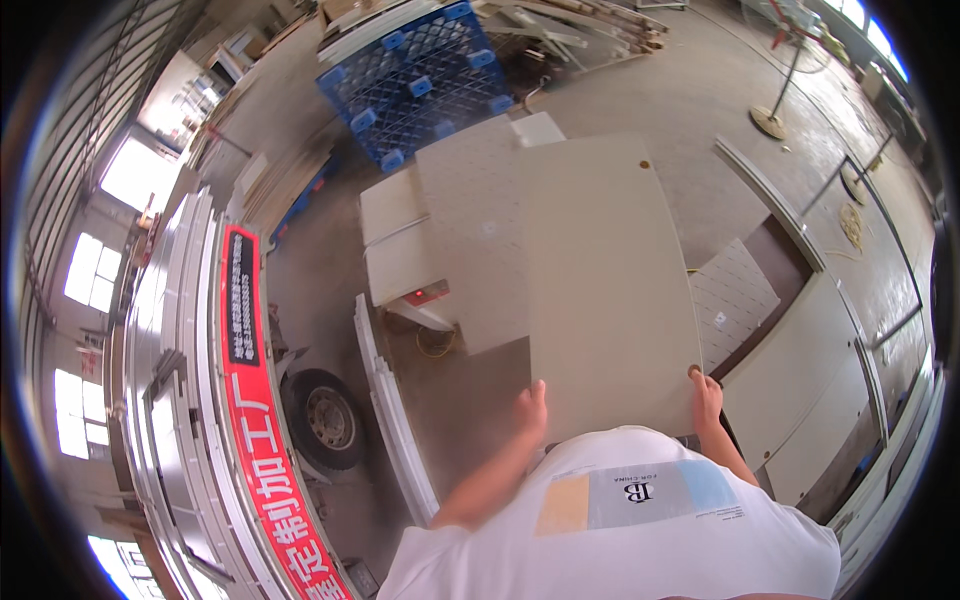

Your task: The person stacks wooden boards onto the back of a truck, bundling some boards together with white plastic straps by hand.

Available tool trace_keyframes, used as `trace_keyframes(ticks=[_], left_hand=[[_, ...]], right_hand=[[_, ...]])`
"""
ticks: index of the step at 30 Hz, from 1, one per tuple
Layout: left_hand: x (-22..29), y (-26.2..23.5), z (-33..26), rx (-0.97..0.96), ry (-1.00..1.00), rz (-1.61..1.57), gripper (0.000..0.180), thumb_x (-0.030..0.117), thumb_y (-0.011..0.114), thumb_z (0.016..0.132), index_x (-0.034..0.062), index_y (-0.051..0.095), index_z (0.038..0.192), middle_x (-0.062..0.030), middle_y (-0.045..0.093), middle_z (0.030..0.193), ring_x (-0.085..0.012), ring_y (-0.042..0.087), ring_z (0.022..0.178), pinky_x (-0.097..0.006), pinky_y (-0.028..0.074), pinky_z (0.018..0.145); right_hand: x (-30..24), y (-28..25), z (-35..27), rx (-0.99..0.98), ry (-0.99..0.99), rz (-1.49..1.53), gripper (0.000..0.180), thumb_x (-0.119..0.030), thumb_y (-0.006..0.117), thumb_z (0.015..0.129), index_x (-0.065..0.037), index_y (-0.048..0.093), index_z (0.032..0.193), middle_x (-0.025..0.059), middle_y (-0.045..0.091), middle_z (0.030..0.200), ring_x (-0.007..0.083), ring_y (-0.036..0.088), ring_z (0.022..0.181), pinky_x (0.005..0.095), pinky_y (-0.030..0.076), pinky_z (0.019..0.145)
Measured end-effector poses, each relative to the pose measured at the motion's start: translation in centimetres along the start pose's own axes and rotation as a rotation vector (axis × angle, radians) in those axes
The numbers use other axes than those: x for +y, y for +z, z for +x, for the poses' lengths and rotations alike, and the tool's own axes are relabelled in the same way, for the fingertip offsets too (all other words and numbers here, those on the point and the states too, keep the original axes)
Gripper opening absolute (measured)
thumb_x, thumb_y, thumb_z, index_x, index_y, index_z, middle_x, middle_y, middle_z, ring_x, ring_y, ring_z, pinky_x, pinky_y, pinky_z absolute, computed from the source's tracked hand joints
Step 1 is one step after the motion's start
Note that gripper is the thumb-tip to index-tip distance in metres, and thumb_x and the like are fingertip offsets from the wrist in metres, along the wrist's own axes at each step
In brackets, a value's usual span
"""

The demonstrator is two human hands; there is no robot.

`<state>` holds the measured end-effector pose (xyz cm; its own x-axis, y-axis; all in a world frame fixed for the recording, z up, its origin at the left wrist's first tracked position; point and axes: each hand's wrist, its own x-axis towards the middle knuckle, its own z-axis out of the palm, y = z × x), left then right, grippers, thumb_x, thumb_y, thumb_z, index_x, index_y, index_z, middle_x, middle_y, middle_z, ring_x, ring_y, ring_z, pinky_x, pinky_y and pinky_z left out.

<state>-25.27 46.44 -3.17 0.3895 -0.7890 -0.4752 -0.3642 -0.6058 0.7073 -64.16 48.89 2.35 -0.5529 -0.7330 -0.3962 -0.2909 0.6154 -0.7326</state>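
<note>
Through the head camera I am seeing the left hand (pixel 533 405) and right hand (pixel 707 400) gripping opposite edges of the pale panel (pixel 605 270), some fingers hiding underneath; it is extending ahead of the body, overlapping the patterned board (pixel 475 225); I am judging this a handling step, whether lifting or placing I cannot tell; the next move is probably calling for level, even support.
</note>
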Motion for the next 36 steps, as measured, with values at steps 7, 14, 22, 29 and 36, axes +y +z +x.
trace_keyframes(ticks=[7,14,22,29,36], left_hand=[[-2.8,-5.9,3.7,0.133,-0.158,-0.089,0.055,0.047,0.054,0.100,-0.0051,0.070,0.107,-0.0210,0.073,0.098,-0.0337,0.069,0.094,-0.047,0.051,0.080],[2.5,-11.2,11.5,0.113,-0.272,-0.089,0.056,0.046,0.052,0.101,-0.0075,0.070,0.106,-0.0229,0.072,0.101,-0.0342,0.069,0.095,-0.048,0.051,0.083],[5.4,-14.2,23.5,0.071,-0.248,0.021,0.063,0.052,0.050,0.101,-0.0077,0.067,0.111,-0.0246,0.071,0.104,-0.0378,0.067,0.101,-0.049,0.051,0.088],[4.1,-13.4,30.0,0.110,-0.061,0.493,0.049,0.044,0.056,0.097,-0.0026,0.068,0.107,-0.0254,0.069,0.103,-0.0389,0.066,0.098,-0.050,0.051,0.088],[-0.7,-13.5,29.3,-0.228,-0.073,0.535,0.074,0.052,0.066,0.092,-0.0061,0.052,0.136,-0.0293,0.059,0.133,-0.0422,0.058,0.125,-0.050,0.047,0.104]], right_hand=[[-11.0,9.5,3.6,-0.208,-0.066,-0.158,0.060,-0.053,0.060,0.084,0.004,0.072,0.096,0.0155,0.066,0.077,0.0252,0.062,0.077,0.0390,0.047,0.074],[-17.6,18.1,8.6,-0.343,0.000,-0.124,0.067,-0.059,0.059,0.083,0.004,0.073,0.101,0.0218,0.071,0.093,0.0328,0.065,0.091,0.0415,0.048,0.087],[-19.8,25.3,14.6,-0.520,0.155,0.219,0.058,-0.050,0.063,0.088,0.001,0.074,0.112,0.0116,0.072,0.104,0.0230,0.065,0.100,0.0358,0.049,0.088],[-23.1,24.9,16.6,-0.580,-0.033,-0.284,0.047,-0.045,0.059,0.093,-0.008,0.072,0.118,0.0142,0.073,0.112,0.0288,0.068,0.106,0.0397,0.051,0.092],[-16.2,28.0,20.0,-0.372,-0.146,-0.614,0.060,-0.047,0.060,0.096,-0.008,0.055,0.140,0.0171,0.067,0.130,0.0332,0.066,0.117,0.0412,0.050,0.101]])
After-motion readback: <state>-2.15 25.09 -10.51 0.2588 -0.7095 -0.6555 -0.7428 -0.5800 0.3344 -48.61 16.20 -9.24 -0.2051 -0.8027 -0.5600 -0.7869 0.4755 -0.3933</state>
